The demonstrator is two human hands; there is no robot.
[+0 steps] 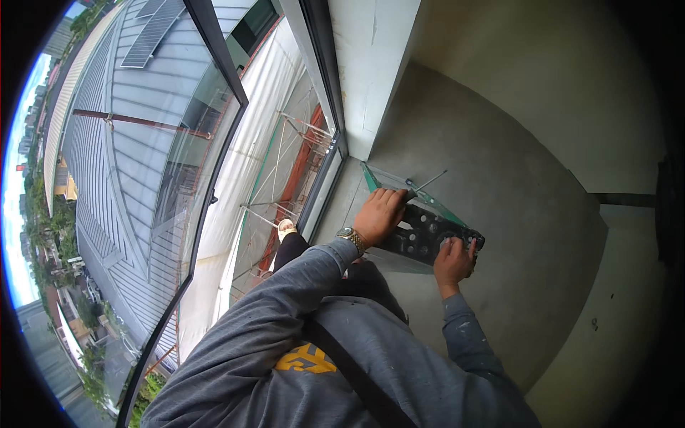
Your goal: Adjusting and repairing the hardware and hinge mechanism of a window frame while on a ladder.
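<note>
My left hand (379,215), with a metal-banded watch (351,237) on its wrist, is closed around the dark handle of a screwdriver (432,180). Its thin shaft points away to the far right. Under both hands is the black, hole-punched top of a stepladder (416,241) with green rails. My right hand (454,265) is at the right end of that top, fingers bent and the index finger lifted. Whatever its fingertips hold, if anything, is too small to make out. Some small dark pieces seem to lie near the fingertips.
A dark-framed window (230,153) stands open on the left, high above metal roofs and scaffolding (275,171). My foot in a light shoe (286,228) is beside the sill. A white wall column (371,68) rises ahead; grey concrete floor (521,214) spreads right.
</note>
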